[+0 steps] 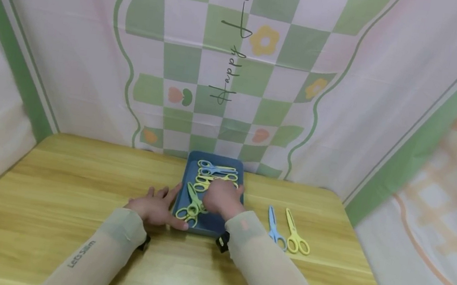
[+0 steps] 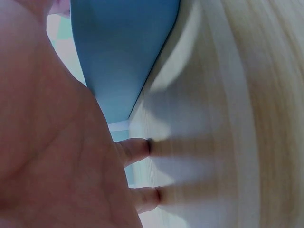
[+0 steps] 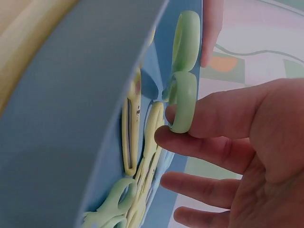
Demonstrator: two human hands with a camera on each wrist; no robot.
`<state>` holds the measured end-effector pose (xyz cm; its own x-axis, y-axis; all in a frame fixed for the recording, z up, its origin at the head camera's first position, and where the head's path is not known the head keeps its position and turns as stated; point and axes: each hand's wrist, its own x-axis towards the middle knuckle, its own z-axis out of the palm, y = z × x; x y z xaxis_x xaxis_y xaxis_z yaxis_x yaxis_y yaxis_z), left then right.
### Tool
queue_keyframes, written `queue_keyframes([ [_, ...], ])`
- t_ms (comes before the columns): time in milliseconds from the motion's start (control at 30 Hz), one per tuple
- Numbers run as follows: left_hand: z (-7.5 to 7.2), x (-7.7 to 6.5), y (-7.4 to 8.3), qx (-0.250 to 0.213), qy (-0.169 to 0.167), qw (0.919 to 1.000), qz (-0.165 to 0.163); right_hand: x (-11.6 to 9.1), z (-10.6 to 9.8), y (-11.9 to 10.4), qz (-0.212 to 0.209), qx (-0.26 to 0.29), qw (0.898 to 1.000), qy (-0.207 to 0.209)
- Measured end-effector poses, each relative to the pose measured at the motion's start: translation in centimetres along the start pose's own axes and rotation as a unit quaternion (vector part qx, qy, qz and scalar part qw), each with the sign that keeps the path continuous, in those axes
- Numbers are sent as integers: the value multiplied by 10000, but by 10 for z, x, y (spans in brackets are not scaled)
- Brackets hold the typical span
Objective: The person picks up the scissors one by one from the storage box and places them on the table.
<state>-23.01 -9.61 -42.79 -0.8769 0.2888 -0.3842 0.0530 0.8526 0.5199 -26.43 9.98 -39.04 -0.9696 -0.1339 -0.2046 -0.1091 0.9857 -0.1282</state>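
Behind the wooden table (image 1: 92, 177) hangs green-checked cloth (image 1: 217, 65), apparently lettered "Happy Life".

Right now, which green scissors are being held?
The green pair whose loop the right hand pinches; another green pair lies ungripped in the blue tray.

The left hand (image 2: 57, 137) presents its palm along the left side. Two fingertips (image 2: 135, 152) meet the wooden tabletop (image 2: 270, 123), casting shadows, near the blue tray's (image 2: 124, 42) smooth wall.
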Motion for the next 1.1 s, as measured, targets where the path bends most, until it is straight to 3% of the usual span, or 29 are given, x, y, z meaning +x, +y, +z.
queue_keyframes([
  [233,1,0,0,-16,21,10000,-13,-7,2,6,-90,-221,9995,192],
  [700,1,-2,2,-47,21,10000,-59,-20,-1,19,-75,-91,9988,474],
  [867,2,-2,2,-101,28,9999,-93,-25,-3,29,-267,160,9980,548],
  [1100,2,-1,1,-110,25,9999,-129,-33,-5,42,-752,820,9864,1213],
])
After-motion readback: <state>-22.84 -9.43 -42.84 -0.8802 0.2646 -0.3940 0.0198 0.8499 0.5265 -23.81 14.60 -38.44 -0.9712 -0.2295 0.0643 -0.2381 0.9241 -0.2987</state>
